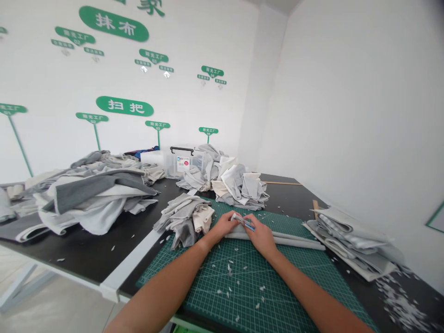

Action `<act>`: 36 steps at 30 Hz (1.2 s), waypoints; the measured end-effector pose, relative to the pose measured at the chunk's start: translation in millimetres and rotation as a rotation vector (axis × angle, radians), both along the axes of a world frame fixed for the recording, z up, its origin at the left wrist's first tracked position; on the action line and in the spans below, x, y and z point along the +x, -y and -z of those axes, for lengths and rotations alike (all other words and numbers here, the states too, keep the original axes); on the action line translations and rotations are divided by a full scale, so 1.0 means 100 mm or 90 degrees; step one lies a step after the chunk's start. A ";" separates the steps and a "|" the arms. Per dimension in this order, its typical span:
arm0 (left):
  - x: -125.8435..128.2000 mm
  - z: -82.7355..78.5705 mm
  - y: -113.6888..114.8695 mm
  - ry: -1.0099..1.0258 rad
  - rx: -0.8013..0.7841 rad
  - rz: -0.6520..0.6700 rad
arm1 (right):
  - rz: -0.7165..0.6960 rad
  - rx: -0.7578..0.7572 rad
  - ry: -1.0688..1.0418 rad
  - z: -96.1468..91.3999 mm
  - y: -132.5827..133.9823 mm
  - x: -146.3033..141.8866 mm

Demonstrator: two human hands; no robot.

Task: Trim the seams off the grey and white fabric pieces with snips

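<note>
A long folded strip of grey cloth (298,240) lies across the green cutting mat (215,282). My left hand (225,225) is closed on the turned-up end of this cloth. Just beside it, my right hand (261,235) grips a slim blue tool (249,225) against the same end; the tool's kind is mostly hidden by the fingers. Small pale scraps (229,269) are scattered over the mat. Left of my left hand sits a small heap of grey and cream cloth pieces (187,215).
A large cloth pile (100,189) covers the table's left side. At the back stand a clear plastic box (173,166) with a black handle and another cloth heap (239,182). Flat folded cloths (350,240) lie at right, with many clippings (398,300) nearby. White walls rise behind and at right.
</note>
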State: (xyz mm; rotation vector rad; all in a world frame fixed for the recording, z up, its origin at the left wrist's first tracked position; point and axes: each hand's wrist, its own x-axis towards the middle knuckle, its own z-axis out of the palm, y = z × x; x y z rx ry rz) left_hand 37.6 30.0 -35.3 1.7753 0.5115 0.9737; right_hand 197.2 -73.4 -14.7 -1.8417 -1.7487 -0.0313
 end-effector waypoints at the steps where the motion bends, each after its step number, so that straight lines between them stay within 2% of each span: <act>1: 0.00 0.00 0.00 0.001 0.002 0.006 | -0.002 0.004 -0.005 0.03 0.01 0.01; 10: -0.01 0.02 0.00 0.037 0.002 0.074 | -0.012 0.007 -0.038 0.14 -0.01 0.10; 21: 0.01 0.02 0.01 0.030 -0.067 0.059 | -0.008 0.024 -0.083 0.26 -0.07 0.17; 36: -0.04 -0.03 0.04 -0.017 -0.115 0.096 | -0.059 0.043 -0.096 0.27 -0.09 0.20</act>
